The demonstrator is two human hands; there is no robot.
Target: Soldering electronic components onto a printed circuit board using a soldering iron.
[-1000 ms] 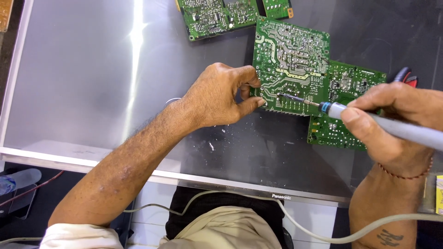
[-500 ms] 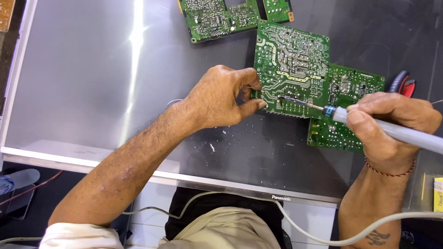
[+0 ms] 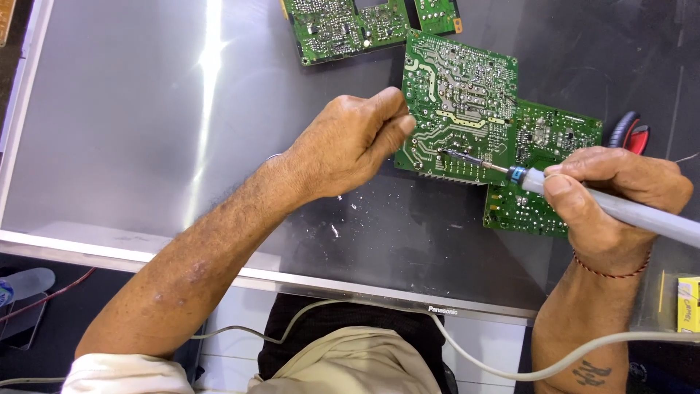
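Risk: left hand (image 3: 350,149), fingers pinched at the left edge of the board (image 3: 458,109) on the grey panel (image 3: 131,109), sits close to the hot tip of the iron (image 3: 605,208) gripped in the right hand (image 3: 612,193); a slip could burn a finger or bridge solder. What the left fingers pinch, possibly solder wire, is unclear. Packaging: small yellow box (image 3: 687,303), right edge, partly cropped.

the big panel (image 3: 146,146) under the work looks like smooth, shiny grey metal. the green circuit board (image 3: 456,102) looks hard and a bit glossy. the soldering iron (image 3: 583,201) has a matt grey plastic handle and a thin metal tip.
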